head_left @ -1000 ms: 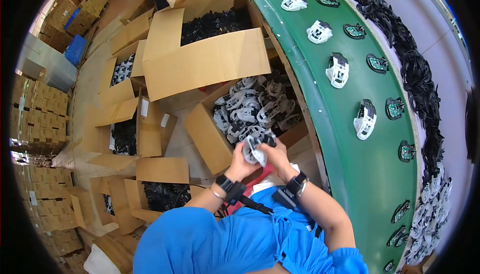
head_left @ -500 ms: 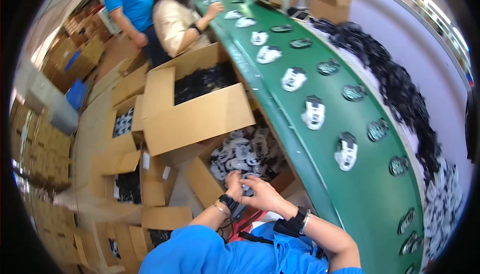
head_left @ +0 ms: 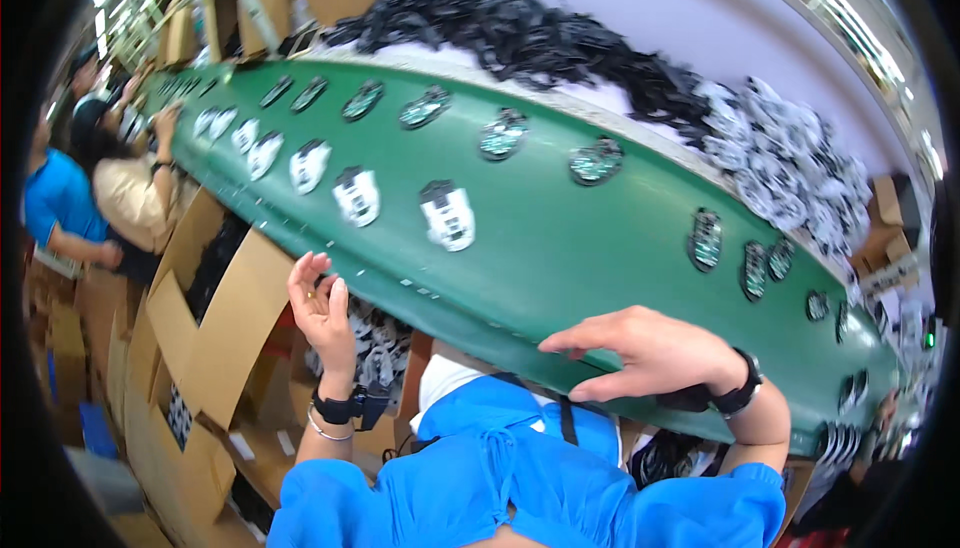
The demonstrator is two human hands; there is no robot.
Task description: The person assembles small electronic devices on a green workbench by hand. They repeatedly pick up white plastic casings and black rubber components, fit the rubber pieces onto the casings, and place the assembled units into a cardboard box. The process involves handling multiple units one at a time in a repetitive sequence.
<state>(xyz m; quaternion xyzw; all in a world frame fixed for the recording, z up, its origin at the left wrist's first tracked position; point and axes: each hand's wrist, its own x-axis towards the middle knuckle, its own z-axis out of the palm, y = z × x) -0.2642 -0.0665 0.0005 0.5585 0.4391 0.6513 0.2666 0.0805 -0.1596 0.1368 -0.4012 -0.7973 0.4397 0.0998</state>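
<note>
My left hand [head_left: 322, 310] is raised at the near edge of the green conveyor belt [head_left: 570, 258], its fingers apart and loosely bent, with nothing in it. Farther right, my right hand [head_left: 640, 350] hovers over that same edge, thumb and fingers spread and empty. Beyond the left hand, a white oval piece with a black end [head_left: 446, 216] heads a row of similar pieces running away to the left. A second row, nearer the wall, is of dark oval pieces with green patterning [head_left: 503, 135]. Below the belt beside my left wrist lies a heap of white-and-grey pieces [head_left: 372, 346].
Black pieces [head_left: 530, 38] and grey-white pieces [head_left: 785, 153] are piled along the belt's far side. Open cardboard boxes [head_left: 235, 323] stand on the floor at left. Co-workers, one in a beige top [head_left: 135, 188], are at the belt's far left end.
My view has swung right, from the box of pieces to the belt. Both hands have come up out of that box and moved apart, the right one farther right.
</note>
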